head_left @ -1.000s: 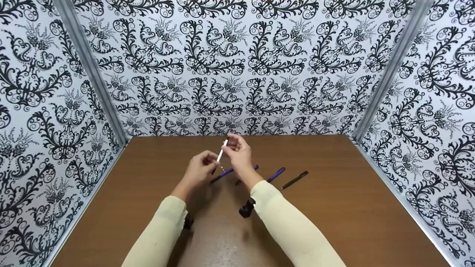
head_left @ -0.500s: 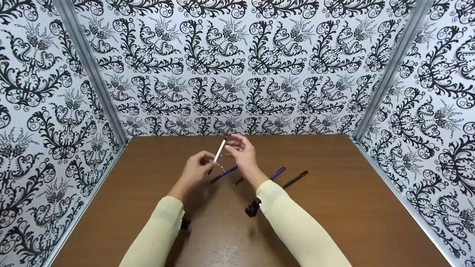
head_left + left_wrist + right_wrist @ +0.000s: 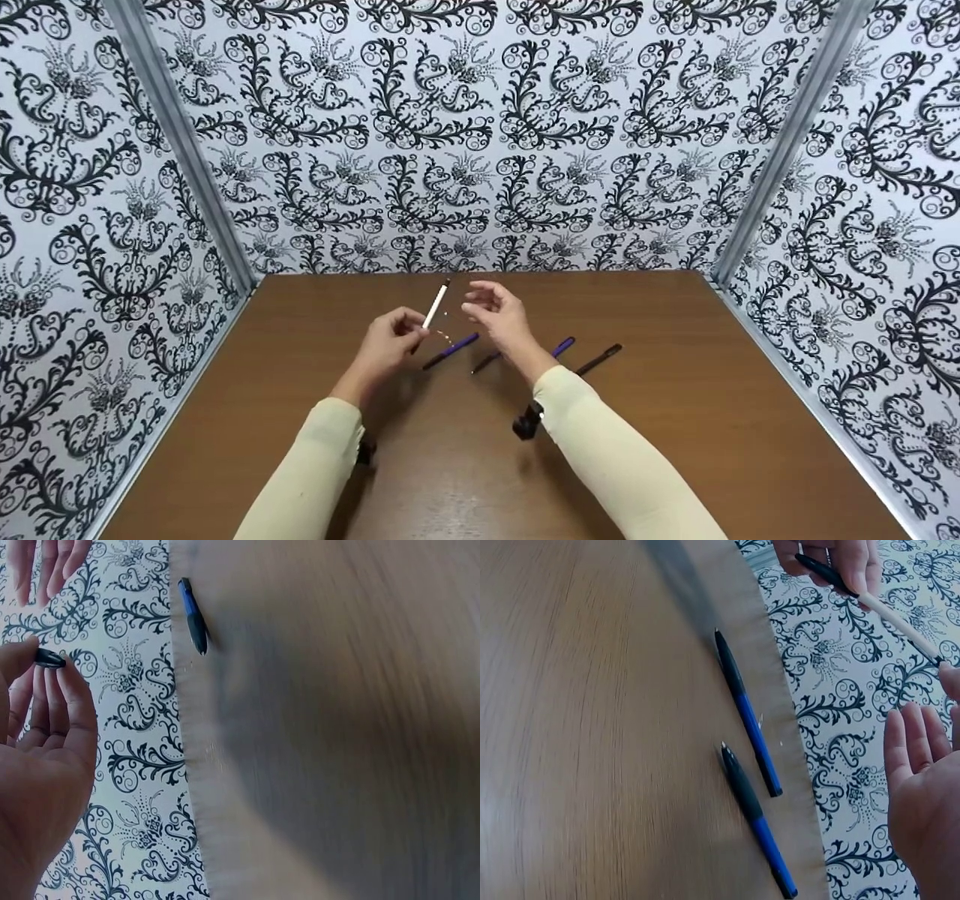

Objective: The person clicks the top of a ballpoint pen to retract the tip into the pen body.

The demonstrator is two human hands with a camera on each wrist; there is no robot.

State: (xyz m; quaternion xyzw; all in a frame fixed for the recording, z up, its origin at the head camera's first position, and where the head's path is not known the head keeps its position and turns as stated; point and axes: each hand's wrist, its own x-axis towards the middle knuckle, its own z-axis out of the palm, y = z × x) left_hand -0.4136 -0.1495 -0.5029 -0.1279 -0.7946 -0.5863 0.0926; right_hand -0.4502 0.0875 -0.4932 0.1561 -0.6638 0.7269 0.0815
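Observation:
In the head view my left hand (image 3: 388, 345) pinches a white-barrelled pen (image 3: 435, 306) that tilts up and away above the table. The right wrist view shows this pen's black grip (image 3: 826, 574) between the left fingers, and its slim white barrel pointing toward my right hand. My right hand (image 3: 501, 315) is raised beside the pen, fingers loosely bent and holding nothing; a gap separates them in the head view. Below the hands lies a blue pen with a black grip (image 3: 451, 351). In the left wrist view, the held pen appears as a short dark end (image 3: 49, 658) between thumb and fingers.
More pens lie slanted on the brown table (image 3: 450, 465): one partly hidden by the right wrist (image 3: 486, 363), another blue pen (image 3: 564, 346) and a dark pen (image 3: 600, 359). Tiny pale bits (image 3: 760, 721) show near one blue pen. Patterned walls (image 3: 480, 150) enclose the table.
My right hand has let go of the pen's upper end and moved right, away from it. The left hand has drawn the pen slightly left and down.

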